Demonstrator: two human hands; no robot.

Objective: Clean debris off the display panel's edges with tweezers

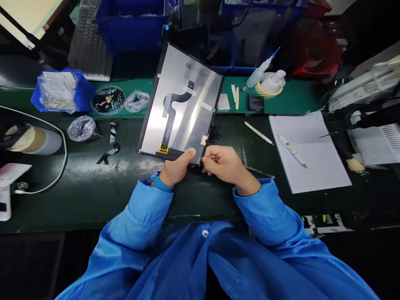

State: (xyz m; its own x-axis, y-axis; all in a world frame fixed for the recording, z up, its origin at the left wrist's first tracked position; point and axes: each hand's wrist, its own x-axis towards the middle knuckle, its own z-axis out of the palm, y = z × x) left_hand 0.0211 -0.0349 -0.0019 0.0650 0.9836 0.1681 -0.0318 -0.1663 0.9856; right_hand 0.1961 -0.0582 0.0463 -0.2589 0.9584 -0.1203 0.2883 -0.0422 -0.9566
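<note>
A tablet-sized display panel (190, 121) is tilted up over the bench, its silvery metal back facing me. A black flex cable (170, 118) bends across that back, ending near a yellow-taped connector (163, 148) at the lower edge. My left hand (178, 166) grips the bottom edge, thumb on the metal and fingers hidden behind. At the lower right corner, my right hand (223, 163) has its fingers curled in a pinch, touching or very near the edge. Whatever lies between those fingertips is too small or hidden to make out.
To the left are a loose flex cable (112, 143), a dish of small parts (108, 100) and a blue bin (62, 91). On the right lie a notebook (309, 154) with a pen (292, 151) and a white stick (258, 133). Bottles (271, 81) stand behind.
</note>
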